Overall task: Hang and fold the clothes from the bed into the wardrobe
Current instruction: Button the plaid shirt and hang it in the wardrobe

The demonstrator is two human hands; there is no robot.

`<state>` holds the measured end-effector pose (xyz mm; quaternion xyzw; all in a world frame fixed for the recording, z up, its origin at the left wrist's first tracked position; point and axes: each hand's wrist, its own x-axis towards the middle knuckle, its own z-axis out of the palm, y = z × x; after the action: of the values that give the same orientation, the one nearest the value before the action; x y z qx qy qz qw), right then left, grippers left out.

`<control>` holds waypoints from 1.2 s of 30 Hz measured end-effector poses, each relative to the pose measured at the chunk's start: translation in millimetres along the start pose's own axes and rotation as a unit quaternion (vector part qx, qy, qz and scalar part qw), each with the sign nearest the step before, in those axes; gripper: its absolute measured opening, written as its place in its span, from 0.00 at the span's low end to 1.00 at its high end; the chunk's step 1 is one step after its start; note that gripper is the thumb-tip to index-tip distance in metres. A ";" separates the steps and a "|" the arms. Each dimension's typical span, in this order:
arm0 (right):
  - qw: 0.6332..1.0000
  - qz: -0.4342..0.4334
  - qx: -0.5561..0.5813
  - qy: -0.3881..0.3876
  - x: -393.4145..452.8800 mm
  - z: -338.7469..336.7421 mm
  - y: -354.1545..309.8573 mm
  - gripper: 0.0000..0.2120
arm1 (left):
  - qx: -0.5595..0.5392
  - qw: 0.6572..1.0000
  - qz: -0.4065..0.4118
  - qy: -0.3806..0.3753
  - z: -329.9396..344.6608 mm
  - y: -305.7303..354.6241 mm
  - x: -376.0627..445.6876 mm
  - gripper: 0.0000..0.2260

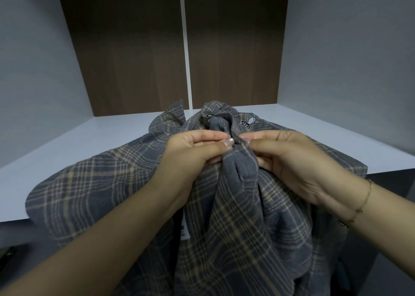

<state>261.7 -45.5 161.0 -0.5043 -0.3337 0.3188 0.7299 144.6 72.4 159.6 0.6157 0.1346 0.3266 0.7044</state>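
Observation:
A grey plaid shirt (94, 187) with tan stripes lies spread over the white wardrobe shelf (67, 142), its lower part hanging over the shelf's front edge. My left hand (197, 147) pinches the left side of the shirt's front placket between thumb and fingers. My right hand (285, 154) pinches the right side, fingertips almost meeting the left ones at a dark button (234, 143). Above the hands the collar shows a second button and a small embroidered logo (248, 122). A white care label (184, 228) shows inside the shirt below my left forearm.
The compartment has grey side walls (348, 59) and a dark wood-grain back panel (134, 59) split by a white vertical strip (186, 48). Bare shelf surface shows left and right of the shirt. A thin bracelet sits on my right wrist.

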 end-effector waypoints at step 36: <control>0.738 -0.370 -0.563 0.018 -2.5 -0.5 10.7 0.02 | 0.044 0.998 -0.041 0.029 3.3 2.5 5.6 0.04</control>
<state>259.2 -44.7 150.3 -0.6657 -0.5999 -0.2316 0.3787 150.0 73.4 163.8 0.6304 0.1949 0.3092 0.6849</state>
